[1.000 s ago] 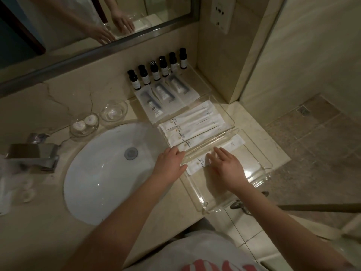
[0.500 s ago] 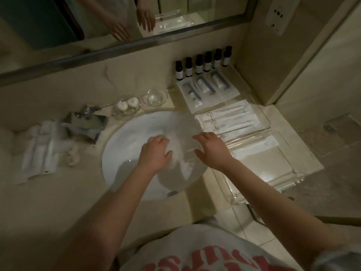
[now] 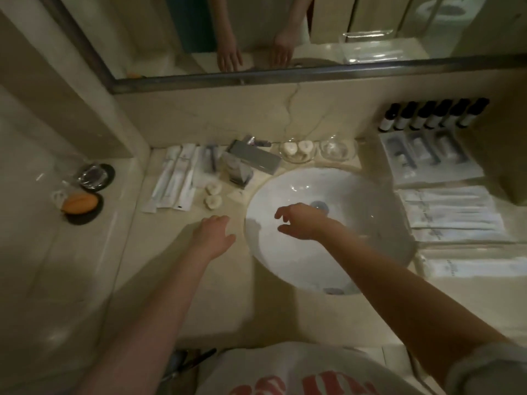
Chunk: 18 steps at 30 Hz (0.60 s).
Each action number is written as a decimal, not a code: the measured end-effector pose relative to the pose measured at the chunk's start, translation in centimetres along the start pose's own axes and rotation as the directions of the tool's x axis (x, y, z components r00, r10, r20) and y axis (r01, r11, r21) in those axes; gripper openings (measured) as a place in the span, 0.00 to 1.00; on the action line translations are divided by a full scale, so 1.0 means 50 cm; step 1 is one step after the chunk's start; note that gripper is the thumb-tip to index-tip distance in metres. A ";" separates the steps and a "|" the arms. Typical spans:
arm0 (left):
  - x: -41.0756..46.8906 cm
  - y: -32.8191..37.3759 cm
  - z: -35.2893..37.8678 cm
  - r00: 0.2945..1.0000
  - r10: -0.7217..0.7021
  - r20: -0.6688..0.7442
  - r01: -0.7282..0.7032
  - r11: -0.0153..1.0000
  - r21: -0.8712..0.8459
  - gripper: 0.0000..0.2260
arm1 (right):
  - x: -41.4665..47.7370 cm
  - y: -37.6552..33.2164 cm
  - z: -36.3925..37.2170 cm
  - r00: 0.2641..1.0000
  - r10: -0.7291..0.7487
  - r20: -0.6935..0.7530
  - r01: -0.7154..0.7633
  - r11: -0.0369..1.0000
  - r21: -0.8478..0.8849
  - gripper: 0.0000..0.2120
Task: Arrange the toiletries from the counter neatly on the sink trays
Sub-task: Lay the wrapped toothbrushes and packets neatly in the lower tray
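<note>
Two bare hands hover and neither grips anything. The left hand [image 3: 212, 233] is palm down, fingers straight and close together, above the table [image 3: 199, 280] just left of the sink [image 3: 285, 266]. The right hand [image 3: 299, 223] hangs over the sink's bowl near the drain [image 3: 320, 206], fingers loosely spread and slightly curled. The toiletries not yet sorted lie on the table left of the sink. They are several long white sachets [image 3: 174, 178] side by side, with two small round white pieces [image 3: 214, 195] between them and the sink's rim. At the sink's back left edge stands the grey faucet [image 3: 251, 159]. Behind the sink sit two glass dishes, touching or nearly so: one dish [image 3: 298, 151] holds two white round pieces, and the contents of the other dish [image 3: 338, 149] are too blurred to tell. Right of the sink the toiletries are in order. Six dark bottles [image 3: 430, 115] with pale labels stand in a row against the back wall, flat packets [image 3: 427, 161] lie just in front of them, and nearer still are rows of long white wrappers [image 3: 450, 212]. What these rest in is too blurred to trace. Far left of the sink, a glass [image 3: 95, 175] sits on a dark coaster, and an orange object [image 3: 79, 203] sits on a second one. Above the sink, the mirror [image 3: 399, 29] reflects both hands.
</note>
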<state>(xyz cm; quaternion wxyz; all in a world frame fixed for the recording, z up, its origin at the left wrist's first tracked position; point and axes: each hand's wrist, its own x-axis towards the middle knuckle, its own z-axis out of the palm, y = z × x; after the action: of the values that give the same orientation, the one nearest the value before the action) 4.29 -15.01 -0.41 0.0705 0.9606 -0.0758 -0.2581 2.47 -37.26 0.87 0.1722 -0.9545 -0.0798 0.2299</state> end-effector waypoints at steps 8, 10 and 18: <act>0.044 -0.184 -0.035 0.985 -0.175 -0.003 0.172 0.971 -0.164 0.27 | 0.191 -0.145 -0.003 0.995 -0.094 0.039 0.097 0.993 -0.074 0.18; 0.060 -0.198 -0.041 0.984 -0.178 -0.023 0.168 0.959 -0.228 0.26 | 0.236 -0.165 -0.003 0.991 -0.130 0.007 0.130 0.987 -0.092 0.16; 0.136 -0.200 -0.049 0.989 -0.121 -0.081 0.091 0.947 -0.307 0.22 | 0.368 -0.228 -0.005 0.983 -0.163 0.089 0.184 0.921 -0.343 0.23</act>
<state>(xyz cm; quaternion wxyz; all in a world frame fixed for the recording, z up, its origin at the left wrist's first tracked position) 12.43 -6.23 -3.37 0.2063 0.9527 0.0197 -0.2223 17.99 -22.50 -2.31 0.0171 -0.9518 -0.2088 0.2240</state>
